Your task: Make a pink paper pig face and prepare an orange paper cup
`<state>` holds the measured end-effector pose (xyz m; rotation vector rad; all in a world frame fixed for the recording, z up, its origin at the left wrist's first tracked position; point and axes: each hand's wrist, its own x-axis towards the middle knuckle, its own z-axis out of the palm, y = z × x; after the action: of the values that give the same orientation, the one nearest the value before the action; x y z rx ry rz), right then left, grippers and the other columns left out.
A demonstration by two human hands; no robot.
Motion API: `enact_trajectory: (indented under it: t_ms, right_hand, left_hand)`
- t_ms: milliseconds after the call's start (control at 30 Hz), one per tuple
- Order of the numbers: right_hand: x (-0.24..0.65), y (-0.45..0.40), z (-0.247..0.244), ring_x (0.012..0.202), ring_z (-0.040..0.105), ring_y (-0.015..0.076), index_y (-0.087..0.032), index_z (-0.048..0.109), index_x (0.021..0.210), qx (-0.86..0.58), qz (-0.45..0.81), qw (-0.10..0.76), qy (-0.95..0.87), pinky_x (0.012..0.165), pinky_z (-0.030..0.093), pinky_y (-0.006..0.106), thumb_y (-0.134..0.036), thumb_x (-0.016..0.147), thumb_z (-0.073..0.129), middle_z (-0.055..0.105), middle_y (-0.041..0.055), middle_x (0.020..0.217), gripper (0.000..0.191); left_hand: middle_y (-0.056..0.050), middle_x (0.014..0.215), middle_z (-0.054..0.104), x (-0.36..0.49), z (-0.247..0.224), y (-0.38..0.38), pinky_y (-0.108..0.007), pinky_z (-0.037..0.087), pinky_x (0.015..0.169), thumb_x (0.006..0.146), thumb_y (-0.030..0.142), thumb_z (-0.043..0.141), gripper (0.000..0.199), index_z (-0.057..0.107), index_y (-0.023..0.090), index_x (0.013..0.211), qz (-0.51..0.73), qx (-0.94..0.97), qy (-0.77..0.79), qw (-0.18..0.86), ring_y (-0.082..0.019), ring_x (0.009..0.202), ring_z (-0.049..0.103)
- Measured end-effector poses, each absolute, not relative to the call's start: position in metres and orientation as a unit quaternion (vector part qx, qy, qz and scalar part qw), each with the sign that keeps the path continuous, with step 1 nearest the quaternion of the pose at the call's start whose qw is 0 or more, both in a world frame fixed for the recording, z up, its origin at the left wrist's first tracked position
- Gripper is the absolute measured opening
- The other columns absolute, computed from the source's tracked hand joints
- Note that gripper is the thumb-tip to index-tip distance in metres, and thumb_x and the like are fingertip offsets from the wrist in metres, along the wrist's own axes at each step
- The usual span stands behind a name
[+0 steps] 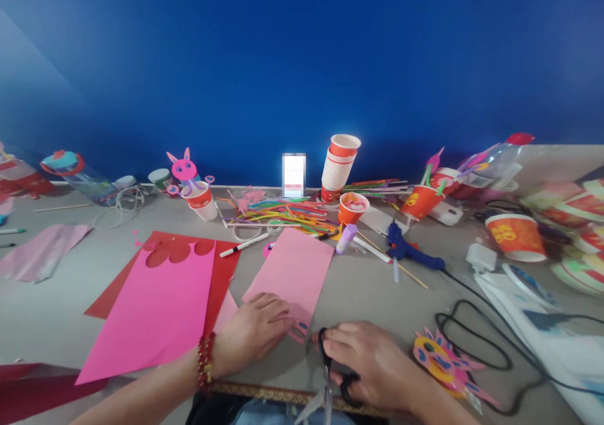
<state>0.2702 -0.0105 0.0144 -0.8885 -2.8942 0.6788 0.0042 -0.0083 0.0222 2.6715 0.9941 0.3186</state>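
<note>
My left hand [259,329], with a red bead bracelet at the wrist, grips the lower left part of a light pink paper sheet [298,267]; its fingertips are partly hidden. At the sheet's lower edge, near those fingers, are small cut openings and dark marks. My right hand [363,356] is closed round the black handles of a pair of scissors [325,374]. The blades point down toward my lap, slightly apart, and do not touch the sheet. To the left lies a bright pink sheet [158,315] with scalloped cutouts, on top of a red sheet [226,274].
A blue glue gun [413,249] trails its black cord across the right side. Behind are pipe cleaners [283,214], a tall stack of paper cups [338,167], a purple glue stick [346,239] and a pink rabbit figure [184,170]. A paper craft [443,359] lies right of my hand.
</note>
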Motion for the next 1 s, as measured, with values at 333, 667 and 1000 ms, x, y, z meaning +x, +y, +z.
enact_trajectory:
  t_ms: [333, 667, 1000]
  right_hand:
    - [0.262, -0.011, 0.000, 0.084, 0.060, 0.0216, -0.019, 0.057, 0.106, -0.284, 0.180, 0.013, -0.942, 0.070, 0.041, 0.030, -0.027, 0.080, 0.060, 0.066, 0.0078, 0.107, 0.027]
    - [0.262, -0.013, -0.001, 0.096, 0.063, 0.0260, -0.019, 0.055, 0.115, -0.311, 0.188, 0.034, -0.931, 0.080, 0.045, 0.034, -0.028, 0.081, 0.058, 0.065, 0.0119, 0.118, 0.035]
    - [0.273, -0.012, 0.003, 0.081, 0.061, 0.0211, -0.020, 0.059, 0.099, -0.278, 0.180, 0.042, -0.943, 0.068, 0.041, 0.030, -0.025, 0.079, 0.059, 0.068, 0.0059, 0.098, 0.021]
  left_hand:
    - [-0.004, 0.097, 0.065, 0.011, 0.022, -0.006, -0.032, 0.042, 0.085, 0.098, 0.024, 0.045, 0.017, 0.062, 0.021, 0.098, 0.145, 0.894, 0.383, 0.184, -0.019, 0.094, 0.057]
    - [-0.004, 0.091, 0.061, 0.031, 0.018, 0.000, -0.034, 0.039, 0.076, 0.093, 0.021, 0.050, 0.008, 0.054, 0.019, 0.087, 0.092, 0.910, 0.389, 0.113, -0.021, 0.085, 0.052]
    - [-0.005, 0.090, 0.060, 0.026, 0.010, -0.001, -0.035, 0.038, 0.078, 0.092, 0.026, 0.053, 0.010, 0.053, 0.019, 0.085, 0.131, 0.903, 0.382, 0.148, -0.021, 0.086, 0.052]
